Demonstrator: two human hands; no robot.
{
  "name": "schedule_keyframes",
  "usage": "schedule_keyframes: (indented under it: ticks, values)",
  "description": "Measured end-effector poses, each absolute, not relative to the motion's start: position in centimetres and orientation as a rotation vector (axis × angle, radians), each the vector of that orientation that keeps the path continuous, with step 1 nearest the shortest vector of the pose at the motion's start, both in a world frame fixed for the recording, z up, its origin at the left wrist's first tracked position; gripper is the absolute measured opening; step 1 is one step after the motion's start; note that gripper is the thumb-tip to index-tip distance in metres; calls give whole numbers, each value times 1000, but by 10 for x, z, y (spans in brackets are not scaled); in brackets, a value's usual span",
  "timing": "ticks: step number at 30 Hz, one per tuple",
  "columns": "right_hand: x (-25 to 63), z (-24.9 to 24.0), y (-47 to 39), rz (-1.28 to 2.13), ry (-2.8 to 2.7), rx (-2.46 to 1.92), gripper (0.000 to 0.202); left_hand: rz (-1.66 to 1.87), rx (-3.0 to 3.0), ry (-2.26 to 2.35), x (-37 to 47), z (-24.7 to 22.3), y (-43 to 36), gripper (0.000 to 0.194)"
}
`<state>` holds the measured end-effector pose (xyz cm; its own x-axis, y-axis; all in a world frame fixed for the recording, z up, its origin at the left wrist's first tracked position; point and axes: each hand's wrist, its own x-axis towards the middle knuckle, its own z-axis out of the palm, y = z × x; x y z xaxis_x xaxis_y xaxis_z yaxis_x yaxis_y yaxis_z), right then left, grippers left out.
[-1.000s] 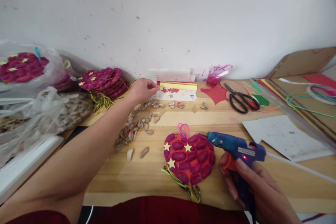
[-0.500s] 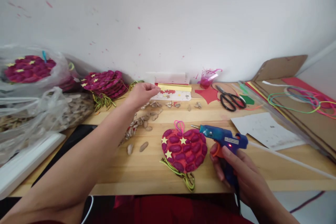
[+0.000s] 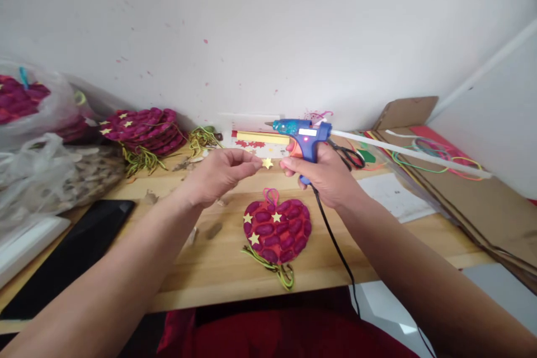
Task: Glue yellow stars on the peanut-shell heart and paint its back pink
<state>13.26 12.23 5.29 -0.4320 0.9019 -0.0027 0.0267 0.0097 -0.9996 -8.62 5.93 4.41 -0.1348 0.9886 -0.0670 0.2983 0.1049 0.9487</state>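
Between the thumb and fingers of my left hand [image 3: 222, 173] is a small yellow star [image 3: 267, 163], pinched by one point. My right hand [image 3: 323, 170] grips a blue glue gun [image 3: 308, 142] by its handle, with the nozzle pointing left above the star and a red light lit on its side. A long white glue stick [image 3: 403, 151] sticks out of its back. Below both hands a heart-shaped ornament [image 3: 279, 232] of purple-painted shells lies on the table, with three yellow stars on it, a pink loop on top and green cords at its lower tip.
Stacked purple ornaments [image 3: 142, 131] stand at the back left, beside a plastic bag of shells [image 3: 79, 170]. A black phone-like slab [image 3: 71, 257] lies at left. Behind are a yellow strip [image 3: 262, 138] and scissors [image 3: 350, 155]; cardboard [image 3: 453, 196] and white paper [image 3: 396, 196] lie right.
My left hand has come back from the paper with a yellow star. My right hand has raised the glue gun from beside the heart, up and left toward the star.
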Motion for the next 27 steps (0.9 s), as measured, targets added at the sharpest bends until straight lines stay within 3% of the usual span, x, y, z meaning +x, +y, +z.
schedule_keyframes:
  ticks: [15,27]
  values:
    - [111,38,115,1559,-1478,-982,38,1139,1231,1476,-79,38,50,21]
    - [111,29,115,1560,-1544,-933,26,1059,1252,1501,-80,23,53,20]
